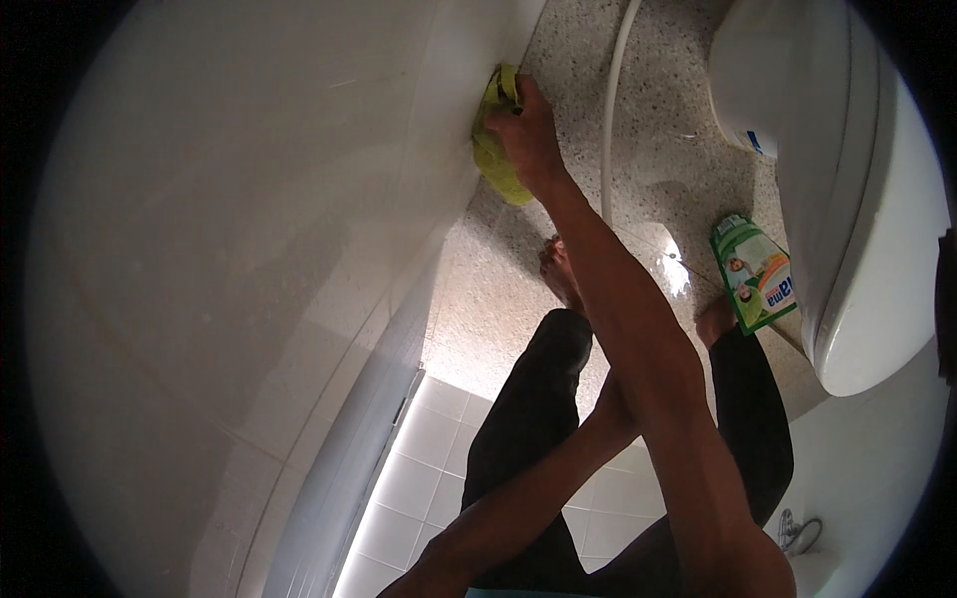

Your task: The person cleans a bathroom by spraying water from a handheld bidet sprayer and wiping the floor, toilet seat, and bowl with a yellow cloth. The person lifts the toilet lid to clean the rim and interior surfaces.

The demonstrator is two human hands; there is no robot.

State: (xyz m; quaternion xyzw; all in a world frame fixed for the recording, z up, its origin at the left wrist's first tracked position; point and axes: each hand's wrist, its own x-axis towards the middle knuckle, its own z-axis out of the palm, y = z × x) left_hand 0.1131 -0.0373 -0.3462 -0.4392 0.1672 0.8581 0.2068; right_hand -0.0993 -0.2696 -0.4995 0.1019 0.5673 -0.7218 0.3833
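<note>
A yellow-green cloth (495, 159) is bunched under my right hand (525, 135), whose fingers are closed on it. It presses where the pale wall (299, 149) meets the speckled floor (578, 110). My right arm reaches up and across to the left. My left forearm (538, 488) crosses beneath it, and the left hand is hidden behind the right arm, so its fingers do not show. To the right, a green and white refill pouch (755, 274) is beside my right foot (715, 321), close to the toilet.
A white toilet (867, 199) fills the right side. A pale hose (610, 100) runs along the floor. My left foot (561, 274) is below the cloth. A grey door-like panel (334, 468) and white tiles (414, 478) lie lower left; a metal fitting (797, 533) shows lower right.
</note>
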